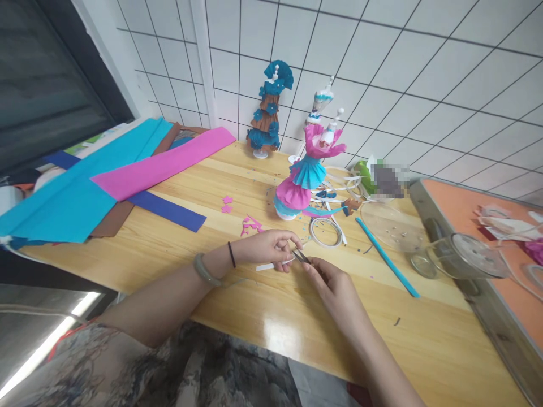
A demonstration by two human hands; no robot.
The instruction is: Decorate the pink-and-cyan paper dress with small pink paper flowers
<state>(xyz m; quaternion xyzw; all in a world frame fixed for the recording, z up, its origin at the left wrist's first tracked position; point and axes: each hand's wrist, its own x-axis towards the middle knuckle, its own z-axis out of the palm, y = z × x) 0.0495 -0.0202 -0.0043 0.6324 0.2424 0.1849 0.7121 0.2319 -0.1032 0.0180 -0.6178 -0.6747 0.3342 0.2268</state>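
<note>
My left hand [271, 247] pinches a narrow white paper strip [271, 264] just above the wooden table [297, 316]. My right hand [333, 285] is closed on small metal tweezers or scissors [302, 256], whose tips meet the strip at my left fingertips. A jade bangle and a black band sit on my left wrist. Just beyond the hands stands a pink and teal crepe-paper dress figure [303, 178], with small pink paper scraps [250, 224] beside it.
Sheets of teal, pink, blue and brown crepe paper [106, 175] lie at the left. A teal-and-brown dress figure [268, 113] and a white mannequin [320, 102] stand by the tiled wall. A tape ring [326, 233], teal stick [388, 259], clear lids [392, 226] and an orange tray [487, 215] lie right.
</note>
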